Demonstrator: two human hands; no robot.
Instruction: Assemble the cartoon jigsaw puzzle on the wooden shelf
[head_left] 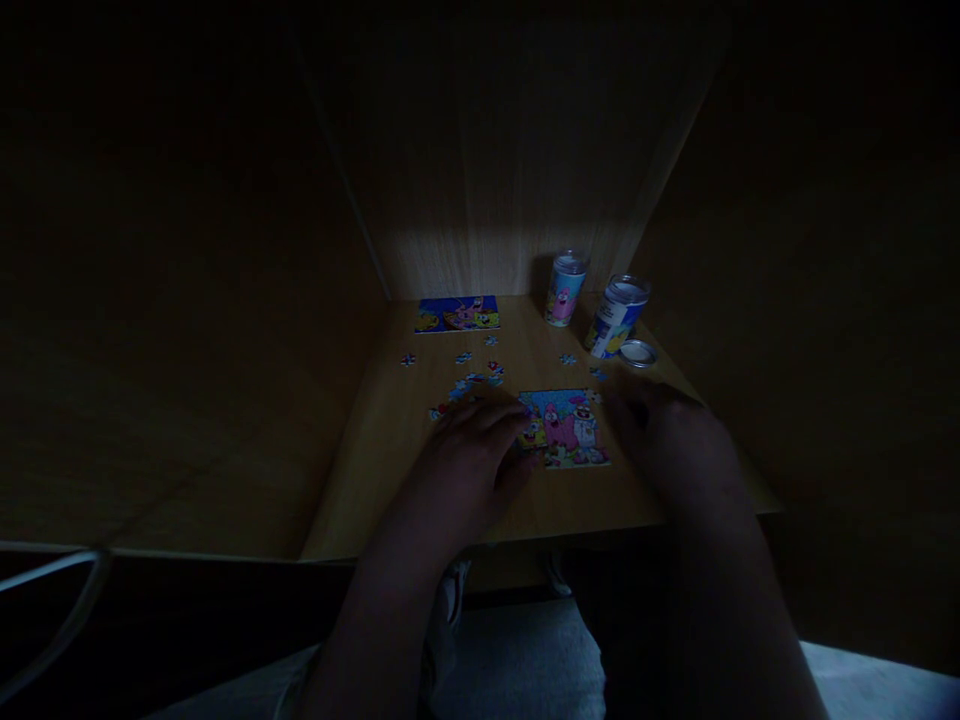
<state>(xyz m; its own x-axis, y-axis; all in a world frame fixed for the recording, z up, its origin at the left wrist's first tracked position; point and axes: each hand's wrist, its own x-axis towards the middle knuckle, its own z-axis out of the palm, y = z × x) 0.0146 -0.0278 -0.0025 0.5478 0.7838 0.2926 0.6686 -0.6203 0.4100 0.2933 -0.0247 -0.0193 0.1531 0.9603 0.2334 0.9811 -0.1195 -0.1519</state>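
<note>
A partly assembled cartoon jigsaw puzzle (pixel 559 430) lies on the wooden desk, showing a pink starfish and other figures. At its left edge is my left hand (pixel 480 440), palm down, fingers stretched out and thumb apart, touching the puzzle's side. My right hand (pixel 660 430) is beside the right edge with its fingers curled in; whatever they may hold is hidden in the dim light. Loose jigsaw pieces (pixel 474 380) lie beyond my left hand, some partly covered by it. Another loose piece (pixel 568 359) sits beyond the puzzle.
A second cartoon picture (pixel 457 314) lies flat near the back panel. Two cartoon-printed cans, one pink and blue (pixel 564 292), the other blue and white (pixel 616 318), stand at the back right beside a round lid (pixel 638 353). Wooden panels enclose the desk (pixel 367 490) on both sides.
</note>
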